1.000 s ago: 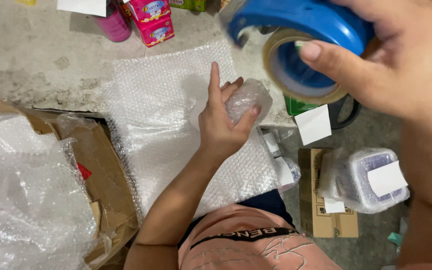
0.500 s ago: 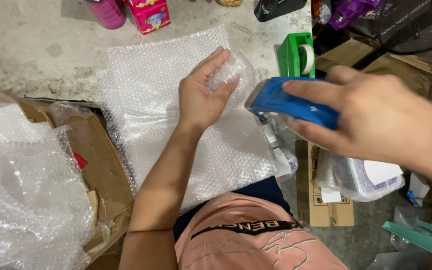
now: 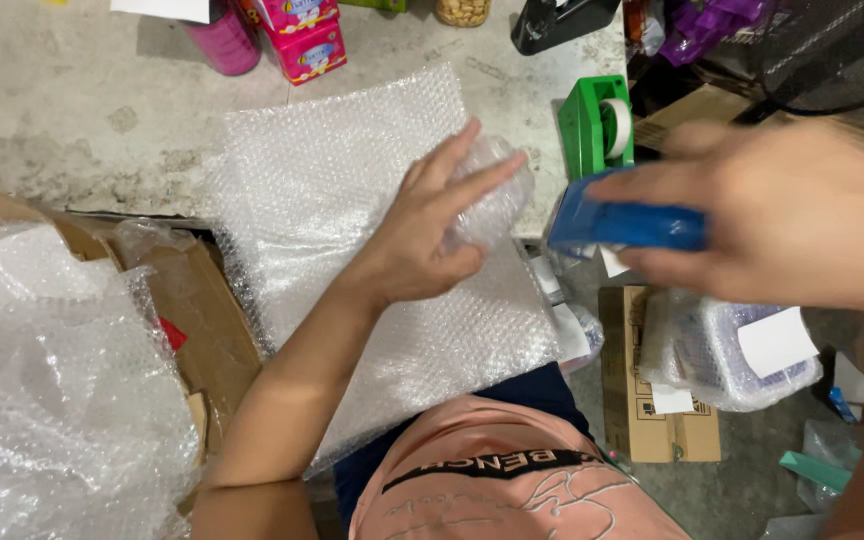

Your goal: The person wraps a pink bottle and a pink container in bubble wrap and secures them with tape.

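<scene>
Head cam is looking down: loose bubble wrap (image 3: 52, 400) piling at left, left hand (image 3: 432, 235) curling around a bubble-wrapped bundle (image 3: 492, 200) on the bubble sheet (image 3: 352, 200) mid-table. Right hand (image 3: 782, 225), blurry, is gripping a blue tape dispenser (image 3: 627, 222) just right of it. Wrapping looks done; I'm not seeing any tape on it yet.

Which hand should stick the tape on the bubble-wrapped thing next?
Probably the right hand: it already holds the blue tape dispenser just beside the bubble-wrapped bundle. The left hand is busy pinning that bundle on the bubble wrap sheet.
</scene>
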